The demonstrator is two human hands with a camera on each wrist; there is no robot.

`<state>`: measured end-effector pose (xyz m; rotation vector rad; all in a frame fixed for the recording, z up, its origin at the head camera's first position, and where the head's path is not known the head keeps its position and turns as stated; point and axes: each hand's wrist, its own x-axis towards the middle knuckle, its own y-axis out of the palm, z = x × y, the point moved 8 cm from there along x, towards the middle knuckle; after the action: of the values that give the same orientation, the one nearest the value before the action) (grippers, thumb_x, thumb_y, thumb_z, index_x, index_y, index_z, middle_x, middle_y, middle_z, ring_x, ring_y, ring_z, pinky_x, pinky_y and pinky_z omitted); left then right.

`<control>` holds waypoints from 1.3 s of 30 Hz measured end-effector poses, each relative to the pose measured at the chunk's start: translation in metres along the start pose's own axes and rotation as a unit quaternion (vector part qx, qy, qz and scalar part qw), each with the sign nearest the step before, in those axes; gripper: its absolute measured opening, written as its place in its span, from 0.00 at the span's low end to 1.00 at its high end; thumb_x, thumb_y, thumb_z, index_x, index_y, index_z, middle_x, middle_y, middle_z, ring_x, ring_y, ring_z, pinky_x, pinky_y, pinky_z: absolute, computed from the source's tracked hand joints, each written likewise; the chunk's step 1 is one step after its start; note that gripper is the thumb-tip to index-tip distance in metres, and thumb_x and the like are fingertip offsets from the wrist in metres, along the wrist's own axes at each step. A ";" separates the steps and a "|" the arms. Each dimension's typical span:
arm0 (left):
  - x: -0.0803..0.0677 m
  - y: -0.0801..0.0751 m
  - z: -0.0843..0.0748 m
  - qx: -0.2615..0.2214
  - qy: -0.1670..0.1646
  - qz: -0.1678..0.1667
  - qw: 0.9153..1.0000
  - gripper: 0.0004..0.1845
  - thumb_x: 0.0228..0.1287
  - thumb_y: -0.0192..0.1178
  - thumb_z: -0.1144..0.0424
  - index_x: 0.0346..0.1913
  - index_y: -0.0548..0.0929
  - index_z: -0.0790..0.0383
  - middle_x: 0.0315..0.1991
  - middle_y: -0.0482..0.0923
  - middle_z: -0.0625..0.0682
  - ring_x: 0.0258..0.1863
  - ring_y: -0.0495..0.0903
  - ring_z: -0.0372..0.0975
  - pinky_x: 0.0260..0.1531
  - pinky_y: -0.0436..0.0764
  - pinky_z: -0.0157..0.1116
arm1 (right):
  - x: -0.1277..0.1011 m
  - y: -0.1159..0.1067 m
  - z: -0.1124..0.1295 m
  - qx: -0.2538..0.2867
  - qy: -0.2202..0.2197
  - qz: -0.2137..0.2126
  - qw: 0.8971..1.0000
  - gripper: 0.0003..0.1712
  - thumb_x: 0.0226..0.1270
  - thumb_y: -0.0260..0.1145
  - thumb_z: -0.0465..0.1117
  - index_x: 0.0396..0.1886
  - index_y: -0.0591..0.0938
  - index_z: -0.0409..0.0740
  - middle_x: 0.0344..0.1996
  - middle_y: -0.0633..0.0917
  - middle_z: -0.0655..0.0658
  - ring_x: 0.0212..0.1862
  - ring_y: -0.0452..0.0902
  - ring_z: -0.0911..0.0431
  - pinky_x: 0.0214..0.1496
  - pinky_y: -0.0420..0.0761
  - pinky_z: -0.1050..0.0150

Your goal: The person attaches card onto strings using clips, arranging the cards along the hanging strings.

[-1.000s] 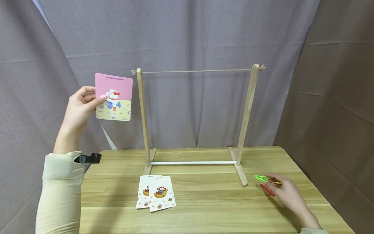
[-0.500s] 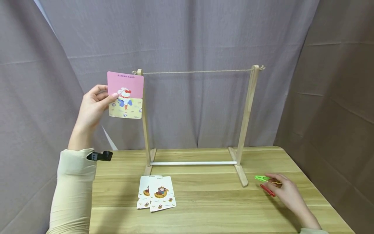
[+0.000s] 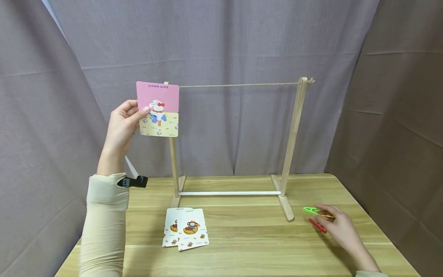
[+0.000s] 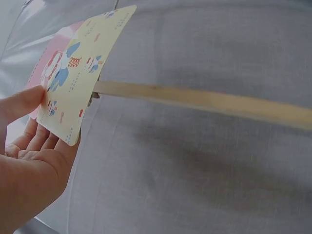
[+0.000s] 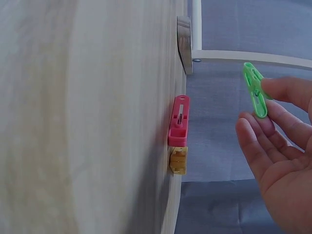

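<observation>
My left hand (image 3: 122,125) is raised and pinches a pink and yellow rabbit card (image 3: 158,109) by its left edge, thumb in front. The card covers the top of the left post of a wooden rack (image 3: 292,134), level with the string (image 3: 238,84) stretched between the posts. In the left wrist view the card (image 4: 78,68) stands before the post (image 4: 204,100) while my left hand (image 4: 29,165) grips it. Low at the right, my right hand (image 3: 340,229) holds a green clip (image 3: 310,210) at its fingertips. The right wrist view shows that green clip (image 5: 254,88) raised off the table.
A red clip (image 5: 179,122) and a yellow clip (image 5: 178,161) lie on the wooden table (image 3: 249,246) beside my right hand (image 5: 282,146). Two monkey cards (image 3: 187,229) lie overlapped in front of the rack. Grey curtains hang behind and at both sides.
My left hand has carried the rabbit card to the right, from left of the rack to in front of its left post top. The right hand has stayed put.
</observation>
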<state>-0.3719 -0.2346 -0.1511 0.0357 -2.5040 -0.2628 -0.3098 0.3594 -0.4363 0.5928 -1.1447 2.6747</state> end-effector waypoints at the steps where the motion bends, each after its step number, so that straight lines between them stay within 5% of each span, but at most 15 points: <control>1: 0.000 0.001 0.001 -0.004 -0.001 -0.004 1.000 0.07 0.65 0.67 0.71 0.44 0.82 0.65 0.37 0.86 0.52 0.36 0.84 0.38 0.36 0.83 0.30 | 0.000 -0.001 0.000 0.001 0.000 -0.001 1.000 0.23 0.66 0.73 0.40 0.57 0.82 0.34 0.45 0.84 0.38 0.39 0.78 0.72 0.39 0.76 0.81; 18: 0.007 0.034 0.015 -0.068 0.011 0.001 0.998 0.04 0.68 0.63 0.72 0.43 0.80 0.65 0.37 0.84 0.53 0.35 0.83 0.40 0.36 0.84 0.32 | -0.001 -0.010 -0.007 0.014 0.030 -0.024 0.999 0.22 0.68 0.71 0.42 0.58 0.83 0.37 0.51 0.82 0.38 0.40 0.76 0.76 0.39 0.75 0.81; 26: 0.011 0.054 0.033 -0.035 0.007 0.004 0.999 0.03 0.70 0.61 0.71 0.43 0.80 0.62 0.37 0.84 0.50 0.35 0.83 0.39 0.36 0.83 0.32 | -0.002 -0.013 -0.007 0.024 0.048 -0.025 0.998 0.22 0.69 0.71 0.43 0.58 0.82 0.36 0.49 0.81 0.38 0.40 0.76 0.76 0.37 0.77 0.78; 39: 0.017 0.073 0.060 -0.045 -0.001 -0.027 0.999 0.05 0.70 0.60 0.72 0.41 0.80 0.59 0.34 0.84 0.48 0.33 0.82 0.37 0.34 0.81 0.31 | -0.008 -0.019 -0.005 0.028 0.002 -0.059 0.998 0.19 0.67 0.71 0.36 0.54 0.83 0.33 0.47 0.82 0.37 0.42 0.76 0.74 0.41 0.75 0.83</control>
<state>-0.4183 -0.1537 -0.1748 0.0677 -2.4918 -0.3985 -0.2980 0.3764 -0.4307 0.6411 -1.0051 2.6137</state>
